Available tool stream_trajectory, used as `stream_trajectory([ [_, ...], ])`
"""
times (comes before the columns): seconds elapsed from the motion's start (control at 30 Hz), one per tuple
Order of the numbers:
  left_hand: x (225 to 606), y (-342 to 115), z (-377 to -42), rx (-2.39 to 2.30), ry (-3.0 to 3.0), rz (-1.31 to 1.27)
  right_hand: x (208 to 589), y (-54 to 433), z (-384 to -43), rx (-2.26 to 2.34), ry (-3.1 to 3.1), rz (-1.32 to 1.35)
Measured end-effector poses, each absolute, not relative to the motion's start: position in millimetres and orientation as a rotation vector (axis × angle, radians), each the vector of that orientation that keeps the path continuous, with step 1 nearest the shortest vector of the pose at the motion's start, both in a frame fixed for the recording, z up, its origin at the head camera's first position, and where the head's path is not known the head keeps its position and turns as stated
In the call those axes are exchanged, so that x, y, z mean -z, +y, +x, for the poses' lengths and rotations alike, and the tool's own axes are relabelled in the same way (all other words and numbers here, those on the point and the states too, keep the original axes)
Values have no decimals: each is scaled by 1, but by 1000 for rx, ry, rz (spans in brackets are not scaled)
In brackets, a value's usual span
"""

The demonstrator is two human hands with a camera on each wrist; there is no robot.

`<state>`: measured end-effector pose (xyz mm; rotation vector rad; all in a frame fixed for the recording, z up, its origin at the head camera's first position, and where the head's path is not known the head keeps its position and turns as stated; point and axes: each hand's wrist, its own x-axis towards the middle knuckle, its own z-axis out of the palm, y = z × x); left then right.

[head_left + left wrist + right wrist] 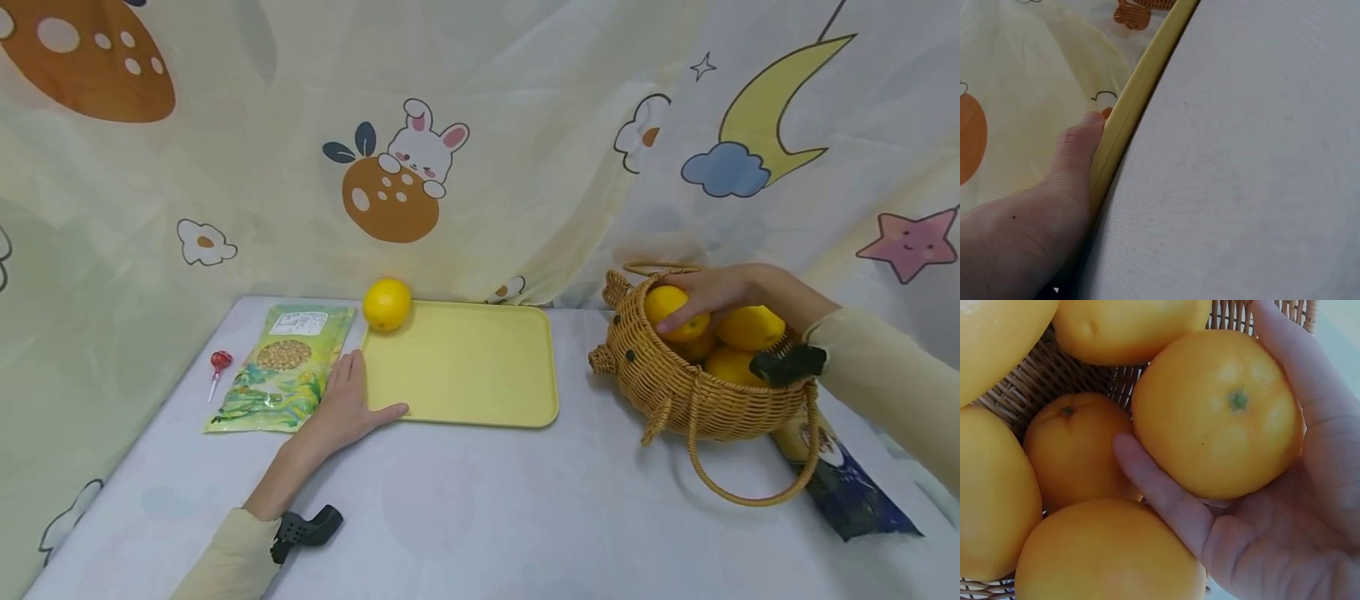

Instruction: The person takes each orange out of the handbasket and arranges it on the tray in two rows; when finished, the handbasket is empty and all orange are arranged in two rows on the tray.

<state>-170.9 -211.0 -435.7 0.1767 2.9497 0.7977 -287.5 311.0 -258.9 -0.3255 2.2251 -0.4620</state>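
Observation:
In the head view, my left hand [347, 407] rests at the near left corner of a yellow tray [468, 367], fingers straight along its left side. The left wrist view has the thumb [1077, 153] against the tray's rim [1125, 119]. An orange [387, 304] sits at the tray's far left corner. On the right, my right hand [720, 287] reaches into a pig-shaped wicker basket [648, 375] and grips an orange [1216, 412] between thumb and fingers. Around it in the basket lie several more yellow-orange fruits, among them a smaller orange [1075, 447] and a lemon [751, 327].
Left of the tray lies a green printed bag [283, 358], with a red lollipop [221, 361] beside it. A dark blue packet [855, 487] is partly covered by the basket, whose looped handle [753, 502] hangs forward. A printed cloth [525, 150] hangs behind the table.

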Motion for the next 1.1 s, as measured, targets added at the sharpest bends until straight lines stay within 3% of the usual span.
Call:
stream_trajectory([
  [1.1, 436, -213, -170, -797, 2971, 173, 266, 311, -279, 333, 2486, -473],
])
